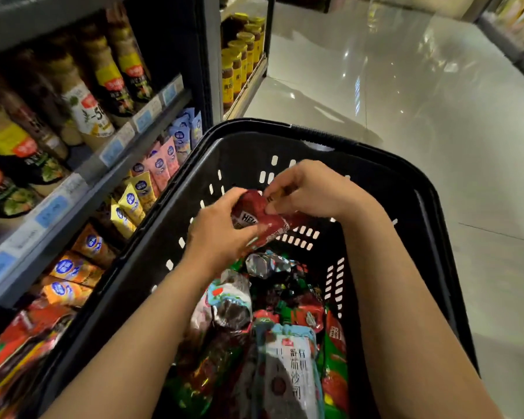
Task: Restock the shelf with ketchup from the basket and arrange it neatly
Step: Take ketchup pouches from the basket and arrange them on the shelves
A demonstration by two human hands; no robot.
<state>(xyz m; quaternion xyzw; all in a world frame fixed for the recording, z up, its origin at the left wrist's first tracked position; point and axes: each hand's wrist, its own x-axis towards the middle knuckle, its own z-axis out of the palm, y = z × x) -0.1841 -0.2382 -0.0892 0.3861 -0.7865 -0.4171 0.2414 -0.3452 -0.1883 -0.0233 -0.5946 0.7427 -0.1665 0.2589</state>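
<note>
A black plastic basket fills the middle of the view and holds several ketchup pouches in red, green and white wrappers. Above its far end both hands hold one dark red ketchup pouch. My left hand grips it from the left and below. My right hand pinches its upper end with thumb and fingers. The shelf stands to the left of the basket.
The upper shelf level carries dressing bottles. Below it stand yellow, pink and blue pouches, with orange and red packs nearer me. Jars with yellow lids fill a further shelf. Glossy floor stretches to the right.
</note>
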